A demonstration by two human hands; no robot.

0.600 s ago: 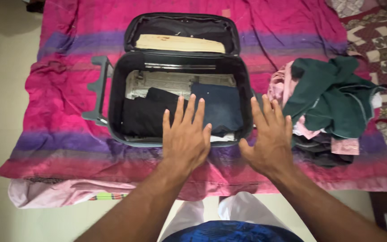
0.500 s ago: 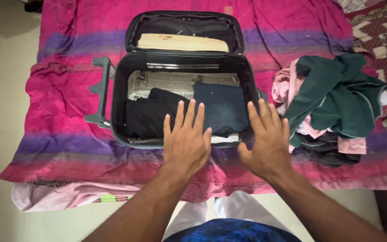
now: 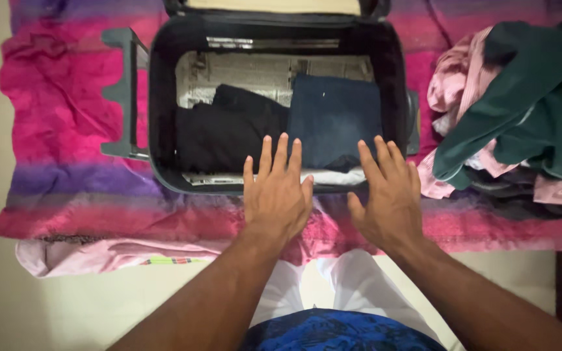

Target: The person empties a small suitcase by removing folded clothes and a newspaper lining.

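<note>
An open black suitcase [image 3: 164,97] lies on a pink and purple bedspread [image 3: 60,130]. Inside it sit a folded black garment [image 3: 226,133] on the left and folded dark blue jeans [image 3: 333,117] on the right, on top of newspaper [image 3: 255,71]. My left hand [image 3: 278,192] hovers flat over the suitcase's near rim, fingers spread and holding nothing. My right hand [image 3: 388,195] is beside it at the rim's right corner, also flat, fingers apart and empty.
A loose pile of clothes lies right of the suitcase: a dark green garment [image 3: 535,104] over pink ones [image 3: 453,84]. The suitcase's grey pull handle [image 3: 121,91] sticks out to the left. A pale sheet [image 3: 99,253] hangs at the bed's near edge.
The view has come closer to the bed and suitcase. Both hands stay flat and spread over the near rim, shifted slightly right in the picture.
</note>
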